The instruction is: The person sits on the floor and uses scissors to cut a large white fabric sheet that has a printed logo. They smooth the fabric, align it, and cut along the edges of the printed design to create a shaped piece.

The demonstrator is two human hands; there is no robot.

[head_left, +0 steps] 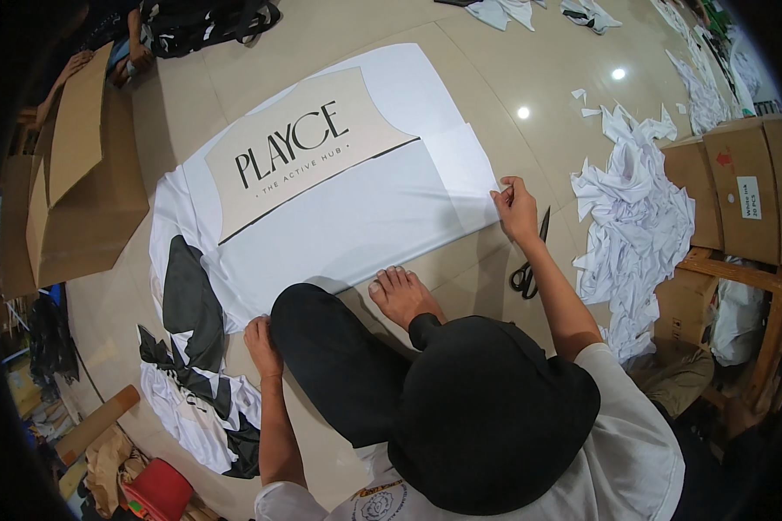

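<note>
A large sheet of white fabric (339,247) lies spread on the floor in front of me. Its beige printed panel (300,100) carries dark lettering. At the right end, my right hand (518,213) pinches the fabric's edge between thumb and fingers. My left hand (263,347) is closed at the near left corner, its fingers curled on the fabric's edge beside my bent knee. Black-handled scissors (525,276) rest on the floor by my right forearm, blades pointing away. My bare foot (406,298) sits just off the near edge.
White fabric scraps (630,226) are heaped at the right, beside cardboard boxes (743,187). Dark and white cloth pieces (195,304) lie at the left. An opened cardboard box (91,208) stands at the far left, with another person's hand (78,62) on it.
</note>
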